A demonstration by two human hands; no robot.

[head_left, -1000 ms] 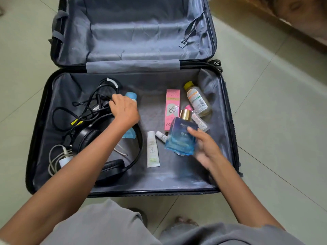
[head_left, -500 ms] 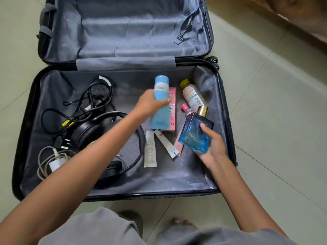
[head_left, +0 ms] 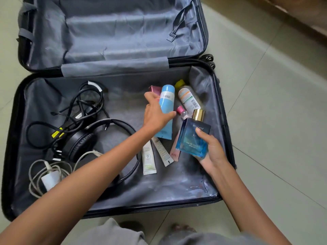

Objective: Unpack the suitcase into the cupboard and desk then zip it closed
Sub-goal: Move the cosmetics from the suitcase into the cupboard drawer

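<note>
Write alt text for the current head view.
A person's left hand grips a light blue tube and the right hand holds a blue perfume bottle over an open suitcase on a tiled floor. Black headphones, tangled cables and more toiletries lie inside its near half.

Pale tiled floor (head_left: 283, 85) (thin dark grout lines), brown wooden edge (head_left: 300, 13) top right, grey garment (head_left: 109, 234) below

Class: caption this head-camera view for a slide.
Left hand holds a blue tube, right hand a perfume bottle, over an open suitcase.
</note>
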